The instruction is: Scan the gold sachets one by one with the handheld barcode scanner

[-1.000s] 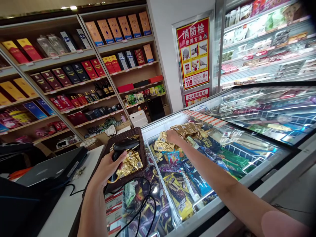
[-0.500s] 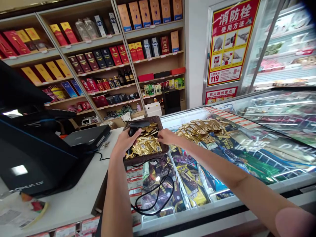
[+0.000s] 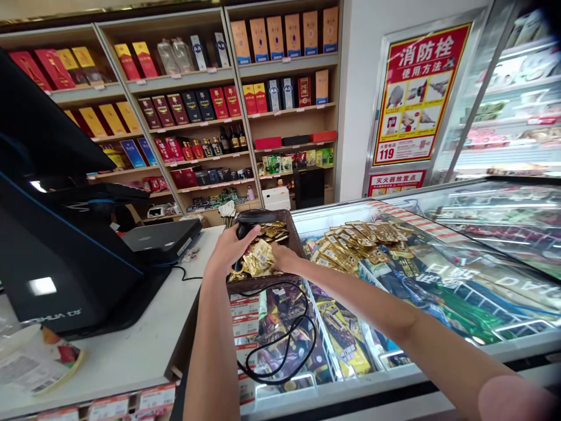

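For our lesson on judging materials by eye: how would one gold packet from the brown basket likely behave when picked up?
The gold packets in the brown basket are probably light: each looks small beside the right hand. Their crinkled look suggests some give. Their shiny surfaces may slip against one another.

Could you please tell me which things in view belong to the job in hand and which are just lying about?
Apparently in use:
- scanner, in the left hand
- gold packets, some at the right hand
- basket

Just about:
- poster
- orange boxes
- yellow pack
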`<state>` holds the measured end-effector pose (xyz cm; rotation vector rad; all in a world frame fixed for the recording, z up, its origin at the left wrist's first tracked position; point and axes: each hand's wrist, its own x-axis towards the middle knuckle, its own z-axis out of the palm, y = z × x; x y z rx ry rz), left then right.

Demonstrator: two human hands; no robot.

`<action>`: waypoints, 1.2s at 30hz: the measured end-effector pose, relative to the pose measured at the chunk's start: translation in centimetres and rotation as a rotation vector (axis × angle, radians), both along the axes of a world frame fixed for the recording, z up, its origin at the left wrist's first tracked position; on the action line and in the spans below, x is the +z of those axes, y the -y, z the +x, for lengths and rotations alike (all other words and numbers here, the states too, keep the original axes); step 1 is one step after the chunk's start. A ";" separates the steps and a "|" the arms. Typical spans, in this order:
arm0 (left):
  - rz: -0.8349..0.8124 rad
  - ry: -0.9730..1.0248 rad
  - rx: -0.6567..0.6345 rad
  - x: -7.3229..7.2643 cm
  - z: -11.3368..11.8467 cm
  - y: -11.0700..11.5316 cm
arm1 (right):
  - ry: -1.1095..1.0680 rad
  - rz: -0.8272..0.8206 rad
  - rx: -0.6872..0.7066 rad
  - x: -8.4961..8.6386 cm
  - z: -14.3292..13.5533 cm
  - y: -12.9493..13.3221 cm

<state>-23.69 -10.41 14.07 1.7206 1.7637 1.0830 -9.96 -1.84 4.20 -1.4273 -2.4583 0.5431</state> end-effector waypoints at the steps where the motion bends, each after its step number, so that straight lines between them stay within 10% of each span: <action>1: -0.006 0.003 0.002 0.0 0.1 -0.1 | -0.051 0.017 -0.013 0.2 0.7 0.0; 15: -0.017 0.179 -0.039 -0.6 2.6 -1.1 | -0.503 -0.119 -0.266 3.4 17.6 -3.9; 36: -0.082 0.034 -0.084 -1.2 4.3 -2.1 | -0.629 -0.211 -0.224 4.3 18.6 -4.1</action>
